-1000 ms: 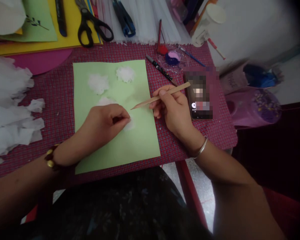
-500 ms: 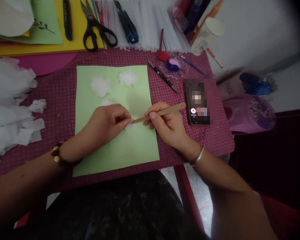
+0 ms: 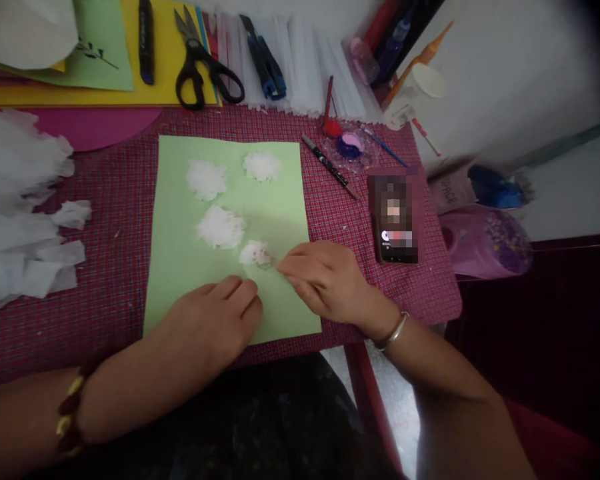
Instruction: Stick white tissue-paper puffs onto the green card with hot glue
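A green sheet (image 3: 180, 267) lies on the checked cloth, bearing several white tissue tufts. The smallest tuft (image 3: 253, 253) sits right of a larger one (image 3: 221, 227). My right hand (image 3: 325, 280) is closed on the wooden stick (image 3: 274, 263), whose tip shows at the small tuft's right edge; the rest of the stick is hidden by the hand. Below the tufts, my left hand (image 3: 220, 317) rests on the sheet's lower part, fingers curled together; whether anything is under them is hidden.
White tissue pieces (image 3: 20, 213) are piled at the left. Scissors (image 3: 200, 63), a black marker (image 3: 146, 43) and a blue cutter (image 3: 265, 60) lie along the back. Right of the sheet are a pen (image 3: 330, 167), a paint palette (image 3: 370, 157) and a phone (image 3: 396, 250).
My left hand has moved down and left, off the tuft and the stick. The right hand has turned palm down and shifted lower, with the stick tip now at the small tuft.
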Demonstrator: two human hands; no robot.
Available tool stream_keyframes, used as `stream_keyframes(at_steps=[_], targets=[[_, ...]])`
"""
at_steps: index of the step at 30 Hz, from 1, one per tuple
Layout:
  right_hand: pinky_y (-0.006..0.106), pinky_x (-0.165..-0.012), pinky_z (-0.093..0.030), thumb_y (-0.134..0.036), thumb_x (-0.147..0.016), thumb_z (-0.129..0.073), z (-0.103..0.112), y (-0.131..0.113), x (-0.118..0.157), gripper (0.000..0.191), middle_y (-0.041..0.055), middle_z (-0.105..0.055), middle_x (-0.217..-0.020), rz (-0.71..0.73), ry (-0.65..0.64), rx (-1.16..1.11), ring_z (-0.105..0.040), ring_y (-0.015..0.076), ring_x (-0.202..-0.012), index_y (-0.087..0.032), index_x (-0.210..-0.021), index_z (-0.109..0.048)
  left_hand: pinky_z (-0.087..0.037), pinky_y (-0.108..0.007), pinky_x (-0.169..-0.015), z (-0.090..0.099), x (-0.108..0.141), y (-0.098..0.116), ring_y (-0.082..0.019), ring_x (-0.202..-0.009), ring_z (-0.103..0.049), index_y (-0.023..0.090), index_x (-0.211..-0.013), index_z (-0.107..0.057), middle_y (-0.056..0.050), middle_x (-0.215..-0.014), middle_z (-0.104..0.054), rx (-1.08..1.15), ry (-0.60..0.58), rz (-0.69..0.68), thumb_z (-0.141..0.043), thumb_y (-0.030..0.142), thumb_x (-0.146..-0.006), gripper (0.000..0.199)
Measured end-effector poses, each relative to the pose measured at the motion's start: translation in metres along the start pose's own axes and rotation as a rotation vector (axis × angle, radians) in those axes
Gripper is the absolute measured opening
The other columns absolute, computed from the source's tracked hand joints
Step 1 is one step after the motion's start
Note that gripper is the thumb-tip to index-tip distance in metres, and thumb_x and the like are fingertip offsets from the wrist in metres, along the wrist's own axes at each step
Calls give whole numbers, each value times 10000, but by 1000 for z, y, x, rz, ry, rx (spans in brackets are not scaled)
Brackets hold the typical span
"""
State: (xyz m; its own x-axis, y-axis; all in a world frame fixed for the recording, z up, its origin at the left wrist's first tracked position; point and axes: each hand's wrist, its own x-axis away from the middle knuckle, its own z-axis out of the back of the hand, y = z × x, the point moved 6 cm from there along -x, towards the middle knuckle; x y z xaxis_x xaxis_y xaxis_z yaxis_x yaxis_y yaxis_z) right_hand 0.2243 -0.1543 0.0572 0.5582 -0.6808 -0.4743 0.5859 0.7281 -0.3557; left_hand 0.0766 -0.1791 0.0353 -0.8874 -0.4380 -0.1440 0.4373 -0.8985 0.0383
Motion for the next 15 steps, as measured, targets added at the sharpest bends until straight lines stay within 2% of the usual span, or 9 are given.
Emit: stream_keyframes(at_steps=[3, 5, 8, 11, 13, 15], targets=[[309, -625, -481, -181, -1012, -410, -3, -6, 0, 272, 49, -695, -799, 75, -59, 77, -628, 166, -722, -179, -889, -653, -464, -347, -632, -1, -1, 4, -243, -805, -574, 150, -855, -665, -96, -877, -637, -40, -11, -12, -493, -18, -841, 240], [303, -641, -498, -205, -1020, -412, -1, -4, 0, 261, 39, -697, -813, 26, -13, -1, -637, 160, -741, -189, -914, -650, -461, -348, -617, 1, -2, 4, -246, -790, -571, 148, -843, -664, -95, -854, -626, -44, -18, -9, -503, -25, -828, 237], [283, -626, -514, -296, -1034, -438, 8, 19, 6, 229, 16, -694, -826, -292, 214, -308, -641, 134, -712, -222, -943, -635, -456, -350, -596, 5, -5, 3, -250, -762, -569, 146, -819, -658, -94, -821, -615, -31, -6, -11, -506, -28, -817, 231], [243, -524, -472, -418, -1016, -488, 4, 50, 20, 237, -27, -656, -713, -661, 432, -650, -583, 100, -555, -245, -908, -608, -453, -351, -591, 7, -9, 2, -250, -751, -573, 146, -803, -650, -95, -810, -620, -25, -31, -9, -512, -23, -829, 219], [226, -477, -442, -451, -984, -540, -5, 62, 24, 236, -47, -638, -649, -791, 466, -854, -553, 90, -493, -245, -887, -600, -455, -348, -597, 8, -11, 1, -247, -752, -578, 144, -806, -642, -93, -817, -628, 10, -69, -17, -532, -11, -838, 193], [219, -453, -428, -406, -954, -591, -14, 68, 25, 189, -50, -644, -634, -858, 463, -1014, -551, 90, -478, -237, -875, -614, -466, -336, -619, 10, -8, -2, -227, -755, -580, 145, -825, -635, -78, -832, -635, 116, -130, -48, -551, 21, -864, 155]])
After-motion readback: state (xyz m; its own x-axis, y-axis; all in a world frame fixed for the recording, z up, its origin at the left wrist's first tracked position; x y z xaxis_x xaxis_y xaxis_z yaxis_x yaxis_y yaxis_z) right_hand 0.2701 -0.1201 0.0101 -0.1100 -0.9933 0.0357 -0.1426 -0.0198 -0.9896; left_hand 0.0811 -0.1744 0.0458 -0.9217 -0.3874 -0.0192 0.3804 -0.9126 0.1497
